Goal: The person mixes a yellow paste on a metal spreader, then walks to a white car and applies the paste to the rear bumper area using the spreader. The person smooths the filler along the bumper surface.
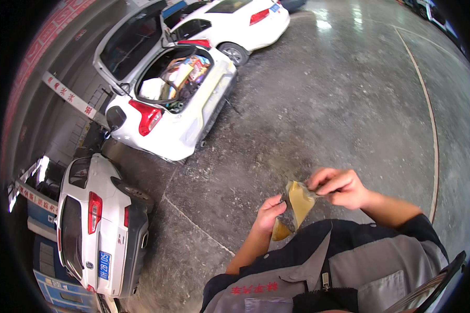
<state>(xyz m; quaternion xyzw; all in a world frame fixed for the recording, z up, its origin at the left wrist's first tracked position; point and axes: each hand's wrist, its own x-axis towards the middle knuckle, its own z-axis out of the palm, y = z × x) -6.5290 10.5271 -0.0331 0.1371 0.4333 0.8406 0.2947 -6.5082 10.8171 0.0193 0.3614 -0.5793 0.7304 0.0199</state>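
Observation:
In front of my chest I hold a tan-yellow, sheet-like piece (299, 202) with a crumpled, translucent greyish edge along its top. My right hand (342, 189) is closed in a pinch on its upper right corner. Lower on the other side, my left hand (270, 213) has its thumb and fingers closed at a dark edge beside the piece. A smaller yellow-brown part (281, 231) shows just below the left hand. Whether it joins the tan piece I cannot tell, nor exactly what the material is.
A white car (177, 128) with a raised tailgate and a loaded trunk stands ahead on the left. Another white car (107, 224) is at the near left, and a white sedan (245, 26) is farther back. Grey concrete floor (324, 104) with a pale line (428, 104) lies ahead.

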